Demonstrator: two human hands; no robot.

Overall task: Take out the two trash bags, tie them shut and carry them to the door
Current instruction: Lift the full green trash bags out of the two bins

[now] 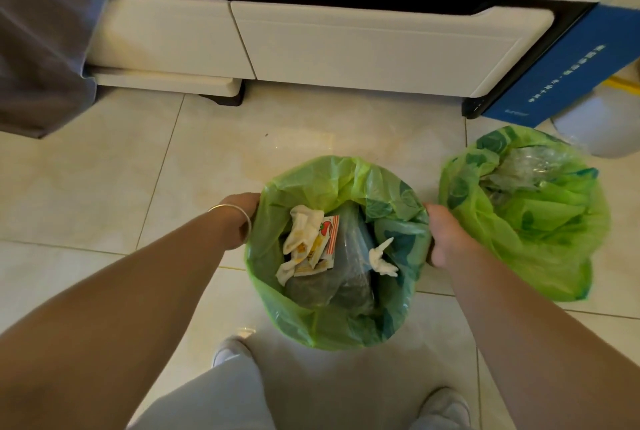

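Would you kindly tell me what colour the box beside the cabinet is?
The box is blue with white lettering, seen in the head view.

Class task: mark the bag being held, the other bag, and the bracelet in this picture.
Held bag (304, 318): head view, near side of its green wall.
Other bag (540, 256): head view, its green front wall.
Bracelet (242, 213): head view, band on the left wrist.

Your arms are bare to past the elbows; a thin silver bangle (231, 213) circles your left wrist. You wear light grey trousers (221, 395) and pale shoes (446, 403).
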